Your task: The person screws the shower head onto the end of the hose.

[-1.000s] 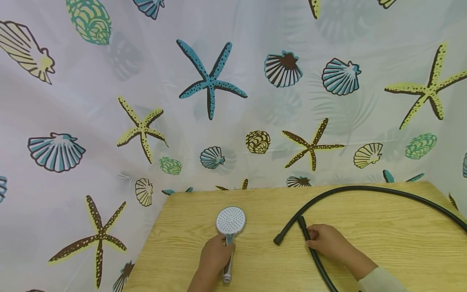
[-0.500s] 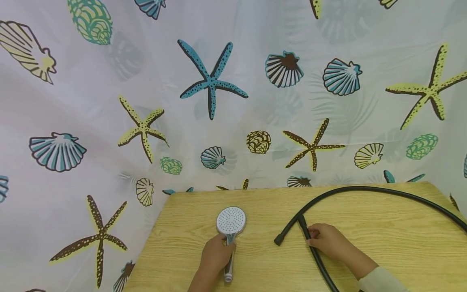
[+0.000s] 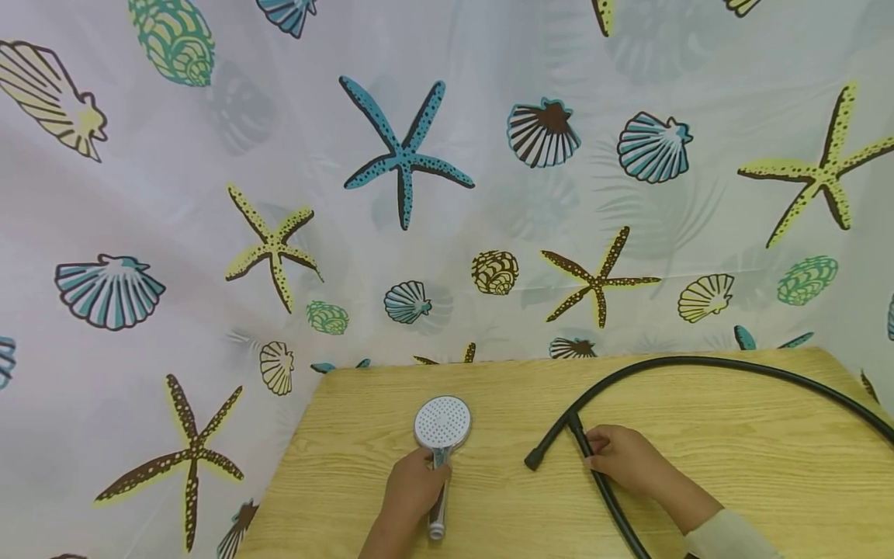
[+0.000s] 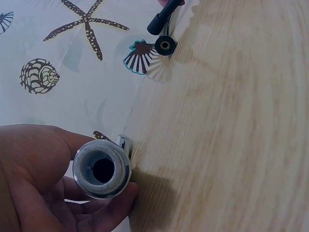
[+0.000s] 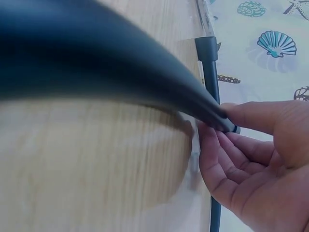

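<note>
A shower head (image 3: 442, 423) with a round, dotted spray face and a chrome handle is in my left hand (image 3: 412, 485). The fingers and thumb wrap the handle just below the face. In the left wrist view the hollow threaded end of the handle (image 4: 102, 169) faces the camera, the left hand (image 4: 38, 179) curled round it. My right hand (image 3: 625, 458) pinches a black shower hose (image 3: 611, 501) near one end, between thumb and fingers. In the right wrist view, the hose (image 5: 159, 67) runs large across the foreground into the right hand's (image 5: 256, 154) fingertips.
The hose's other end (image 3: 534, 458) lies on the wooden table (image 3: 503, 505), left of the right hand. From there the hose arcs along the back and off to the right. A shell-and-starfish curtain (image 3: 447, 194) hangs behind and beside the table.
The hose end in my right hand has shifted very slightly to the left and away from me. The left hand and the shower head stay where they were.
</note>
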Demonstrator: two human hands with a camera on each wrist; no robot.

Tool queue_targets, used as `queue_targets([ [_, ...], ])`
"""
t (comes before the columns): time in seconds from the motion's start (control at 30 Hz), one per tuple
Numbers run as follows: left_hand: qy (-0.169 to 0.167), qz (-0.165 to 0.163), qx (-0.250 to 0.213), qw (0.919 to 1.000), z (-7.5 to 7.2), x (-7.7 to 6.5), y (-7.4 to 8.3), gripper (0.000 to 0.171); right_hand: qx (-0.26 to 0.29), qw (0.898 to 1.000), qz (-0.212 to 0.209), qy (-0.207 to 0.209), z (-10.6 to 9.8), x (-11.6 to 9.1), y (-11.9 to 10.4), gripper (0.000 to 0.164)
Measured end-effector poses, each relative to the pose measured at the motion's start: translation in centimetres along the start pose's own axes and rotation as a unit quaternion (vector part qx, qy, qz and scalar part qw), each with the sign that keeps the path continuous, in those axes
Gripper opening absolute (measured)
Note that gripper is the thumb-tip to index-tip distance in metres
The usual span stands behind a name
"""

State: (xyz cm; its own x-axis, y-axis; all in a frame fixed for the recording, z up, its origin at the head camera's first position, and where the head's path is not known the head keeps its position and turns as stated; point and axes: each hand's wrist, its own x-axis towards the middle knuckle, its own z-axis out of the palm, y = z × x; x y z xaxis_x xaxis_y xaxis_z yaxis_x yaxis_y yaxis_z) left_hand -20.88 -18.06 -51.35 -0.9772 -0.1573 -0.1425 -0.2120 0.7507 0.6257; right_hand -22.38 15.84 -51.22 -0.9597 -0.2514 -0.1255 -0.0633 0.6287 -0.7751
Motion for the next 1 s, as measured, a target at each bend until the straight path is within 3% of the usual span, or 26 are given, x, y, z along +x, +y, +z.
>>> queue_targets([
  [0.57, 0.01, 0.003, -0.01, 0.9999, -0.2, -0.2, 0.04, 0.04, 0.019, 1.0, -0.008, -0.004, 0.07, -0.06, -0.29, 0.04],
  [1.0, -0.012, 0.001, -0.038, 0.9992, -0.48, -0.24, -0.21, 0.049, 0.027, 0.999, -0.014, -0.013, 0.14, -0.16, -0.48, 0.04],
])
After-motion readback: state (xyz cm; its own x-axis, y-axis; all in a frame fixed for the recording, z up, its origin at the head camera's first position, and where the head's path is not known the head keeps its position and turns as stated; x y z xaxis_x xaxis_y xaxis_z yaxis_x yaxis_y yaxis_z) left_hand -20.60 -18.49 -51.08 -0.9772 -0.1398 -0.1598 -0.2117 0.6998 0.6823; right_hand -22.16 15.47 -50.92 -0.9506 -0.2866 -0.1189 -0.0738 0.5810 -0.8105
